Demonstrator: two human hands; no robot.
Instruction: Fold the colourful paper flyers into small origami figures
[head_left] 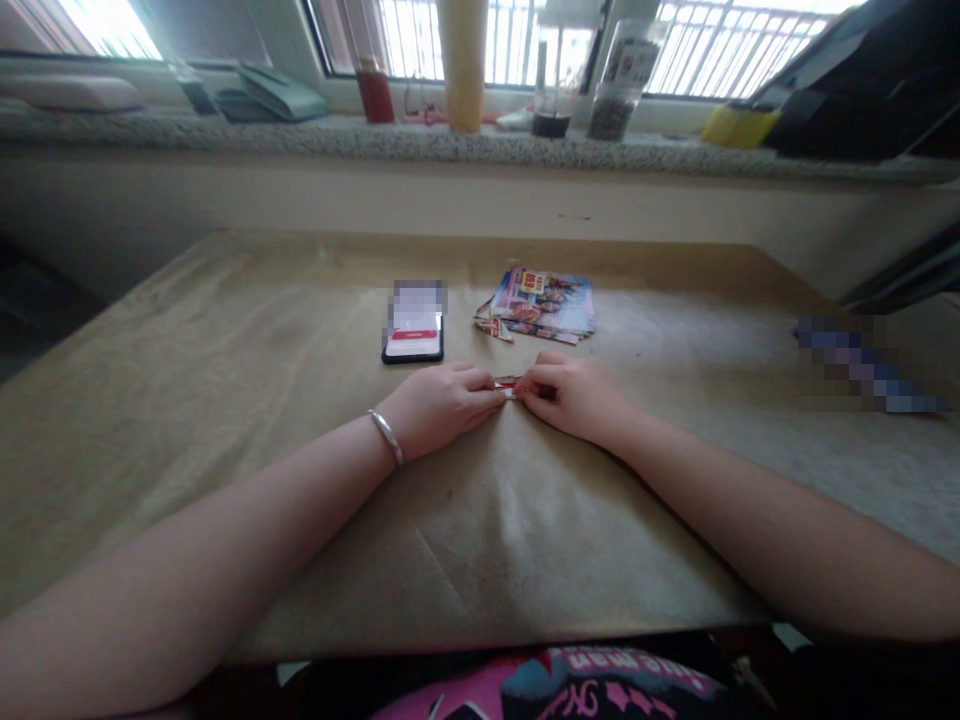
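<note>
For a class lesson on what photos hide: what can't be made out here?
In the head view:
Paper: ends hidden by left hand and right hand.
Phone: upper screen pixelated.
Pile: lower sheets mostly under the top one.
Strip at right: details pixelated.
Black thing: cut off by top and right edges.

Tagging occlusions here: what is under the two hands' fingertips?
Part of a red-and-white piece, apparently paper, shows between the left hand and right hand. Fingers cover the rest, so its full shape is hidden.
</note>
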